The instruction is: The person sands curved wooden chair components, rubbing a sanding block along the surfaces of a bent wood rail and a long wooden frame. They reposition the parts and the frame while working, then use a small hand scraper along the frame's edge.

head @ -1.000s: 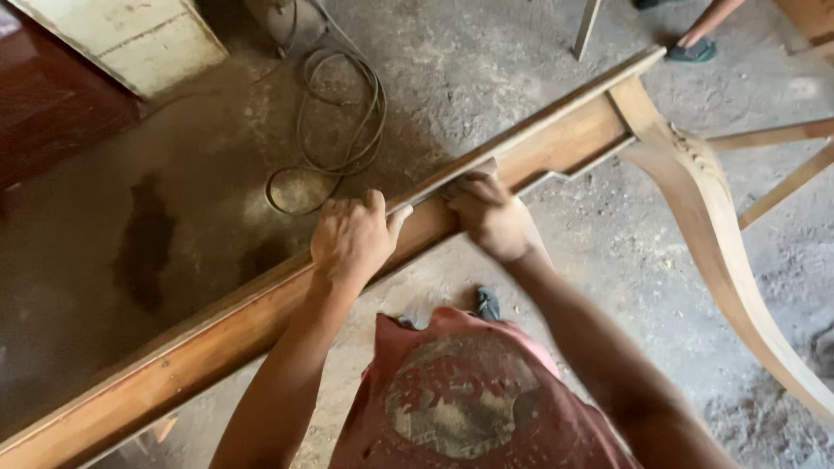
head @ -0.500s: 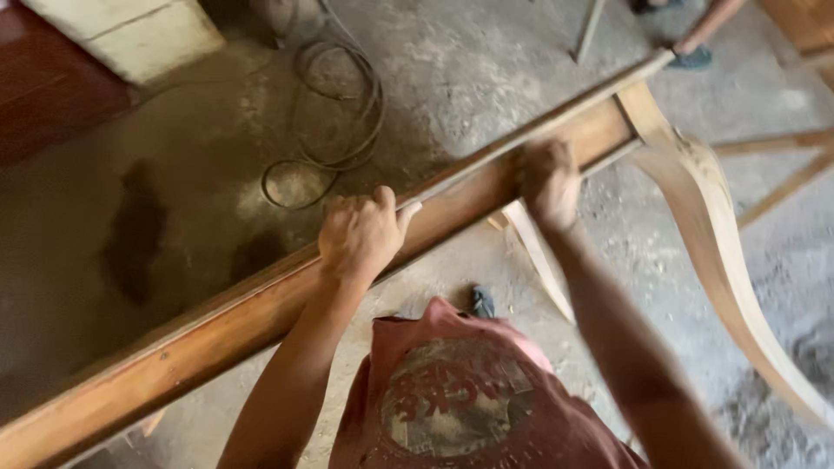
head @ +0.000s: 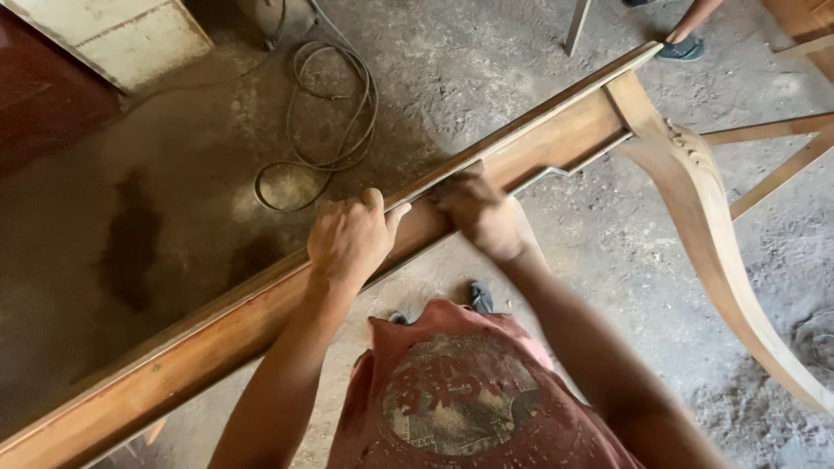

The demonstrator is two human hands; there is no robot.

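Wooden rail [head: 217, 343], long, runs from 7 o'clock to 1 o'clock across the view, joined at its far end to a curved carved leg [head: 712, 226] that sweeps down toward 4 o'clock.

Left hand [head: 347, 239] clenched over the rail's top edge, fingers curled on the far side, thumb pointing toward 2 o'clock along the edge. Same grip and nearly the same spot as half a second ago.

Right hand [head: 478, 213] pressed on the rail just beside the left, at 12 o'clock of frame centre, blurred. It seems to press something flat against the wood, cannot tell what; grip looks closed down on the rail face. Half a second ago this hand was further out toward 1 o'clock, near the leg joint; one second ago it was close in as now. So it has come back along the rail: a back-and-forth stroke, likely rubbing or sanding this stretch while the left hand steadies the piece. The rail itself has not shifted between frames.

Around: coiled cable [head: 334, 113] on the dusty concrete floor [head: 486, 78] at 11 o'clock, pale cabinet corner [head: 122, 35] at 10 o'clock, another person's foot in a dark shoe [head: 682, 48] at 1 o'clock, thin wooden slats [head: 773, 130] at 2 o'clock. The person's reddish shirt [head: 460, 399] fills 6 o'clock, dusted pale.
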